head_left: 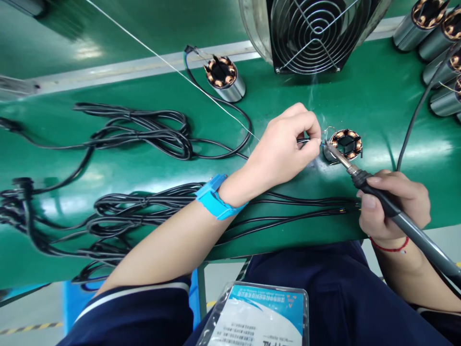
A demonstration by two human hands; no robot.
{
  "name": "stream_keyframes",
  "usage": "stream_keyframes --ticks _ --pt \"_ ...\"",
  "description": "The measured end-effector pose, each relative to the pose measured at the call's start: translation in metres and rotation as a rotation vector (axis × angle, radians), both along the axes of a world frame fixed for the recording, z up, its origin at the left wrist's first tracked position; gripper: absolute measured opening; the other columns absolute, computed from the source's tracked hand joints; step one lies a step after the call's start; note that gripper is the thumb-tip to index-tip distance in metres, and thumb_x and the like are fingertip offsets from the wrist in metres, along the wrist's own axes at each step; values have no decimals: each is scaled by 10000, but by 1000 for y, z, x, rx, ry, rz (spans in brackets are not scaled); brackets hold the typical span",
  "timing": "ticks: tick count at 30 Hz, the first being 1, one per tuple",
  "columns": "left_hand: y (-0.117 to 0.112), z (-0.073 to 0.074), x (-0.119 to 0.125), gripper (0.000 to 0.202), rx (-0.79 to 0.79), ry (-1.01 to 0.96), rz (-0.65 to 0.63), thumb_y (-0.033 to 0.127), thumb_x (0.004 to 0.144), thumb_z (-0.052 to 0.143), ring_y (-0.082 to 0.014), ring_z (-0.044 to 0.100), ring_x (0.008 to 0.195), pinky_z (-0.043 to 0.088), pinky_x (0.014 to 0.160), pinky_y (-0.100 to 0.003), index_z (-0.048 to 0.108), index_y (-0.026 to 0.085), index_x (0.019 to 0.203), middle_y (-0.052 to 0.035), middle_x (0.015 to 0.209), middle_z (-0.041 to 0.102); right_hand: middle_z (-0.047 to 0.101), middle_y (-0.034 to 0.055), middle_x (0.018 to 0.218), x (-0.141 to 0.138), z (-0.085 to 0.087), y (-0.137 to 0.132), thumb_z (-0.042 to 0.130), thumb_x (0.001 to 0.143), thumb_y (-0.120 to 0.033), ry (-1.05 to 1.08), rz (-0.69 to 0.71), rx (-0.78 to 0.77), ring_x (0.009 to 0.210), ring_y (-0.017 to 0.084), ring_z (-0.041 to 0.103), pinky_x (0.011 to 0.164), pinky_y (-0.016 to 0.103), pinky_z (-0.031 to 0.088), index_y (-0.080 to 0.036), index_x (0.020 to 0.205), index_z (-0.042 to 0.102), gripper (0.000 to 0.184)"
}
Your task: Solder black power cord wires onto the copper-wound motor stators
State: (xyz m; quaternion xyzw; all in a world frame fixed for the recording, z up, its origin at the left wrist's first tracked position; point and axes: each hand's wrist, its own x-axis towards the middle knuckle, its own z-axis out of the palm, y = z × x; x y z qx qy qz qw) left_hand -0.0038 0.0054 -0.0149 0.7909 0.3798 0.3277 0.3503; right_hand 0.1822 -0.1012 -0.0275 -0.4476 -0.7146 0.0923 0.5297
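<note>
My right hand (394,204) is wrapped round the handle of a soldering iron (387,199). Its metal tip reaches the left rim of a motor stator (346,143) with copper windings, and thin smoke rises there. Beside that rim, my left hand (288,144) pinches a wire (314,141) between thumb and fingertips. A thin strand of solder wire (165,62) runs from the upper left down to the left hand, where the fingers hide its end. Whether the iron's tip touches the wire is too small to tell.
A second stator (225,79) with a cable attached stands at the back. Behind the work is a fan (317,36) with a wire guard. Several stators (419,24) stand at the far right. Coiled black cables (144,132) lie across the green table (378,96) on the left.
</note>
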Motion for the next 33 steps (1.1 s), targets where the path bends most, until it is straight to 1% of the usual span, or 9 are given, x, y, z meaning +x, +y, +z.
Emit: stream_keyframes --ticks 6,9,11,13,16,18,23,28,33 --pt "-1 0 1 182 -3 15 6 38 758 510 -115 513 690 443 654 -276 508 180 645 -16 741 563 622 1 699 2 0 1 655 821 -202 -63 -76 29 563 128 580 514 283 512 -188 1127 646 306" --pt "-1 1 1 167 10 33 10 50 765 506 -117 515 696 446 663 -275 519 176 657 -14 745 568 701 26 819 1 1 2 666 826 -185 -133 -115 4 658 153 644 589 305 564 -227 1242 615 421" --pt "-2 1 1 159 20 44 14 60 769 504 -118 514 696 449 667 -276 524 175 661 -12 747 569 730 45 1023 -2 3 4 655 850 -191 -128 -111 -47 746 165 697 656 324 593 -267 1345 545 513" --pt "-2 1 1 153 22 49 17 69 770 502 -120 515 699 451 667 -277 528 175 663 -13 753 572 716 34 1143 -5 8 8 613 895 -213 -123 -124 -133 862 182 724 753 353 603 -301 1398 481 527" --pt "-2 2 0 145 20 44 13 79 770 498 -122 518 704 457 665 -278 539 174 669 -16 765 577 722 5 1131 -12 18 15 556 937 -244 -179 -141 -241 1049 215 691 911 422 566 -328 1367 480 446" --pt "-2 2 1 139 18 40 12 84 771 499 -120 517 701 465 666 -281 546 174 676 -13 768 579 718 0 1122 -15 23 19 558 933 -260 -222 -136 -287 1106 237 664 943 464 543 -351 1341 480 425" --pt "-1 1 1 131 -26 19 9 83 768 519 -109 513 675 489 667 -283 552 175 680 -2 764 584 710 2 1093 -18 23 23 561 917 -220 -231 -146 -320 1061 249 667 907 482 533 -369 1325 466 444" --pt "-1 1 1 132 -134 -32 -5 69 746 547 -92 513 624 469 588 -248 582 168 667 3 716 578 713 -4 931 -23 17 28 610 859 -171 -254 -208 -301 890 226 663 827 449 523 -309 1303 478 484" --pt "-3 6 -1 135 -97 -75 -15 86 787 572 -117 587 721 500 642 -263 630 168 696 -15 782 631 693 -2 931 -28 14 33 580 879 -171 -201 -184 -261 887 200 657 840 432 526 -297 1295 484 445"
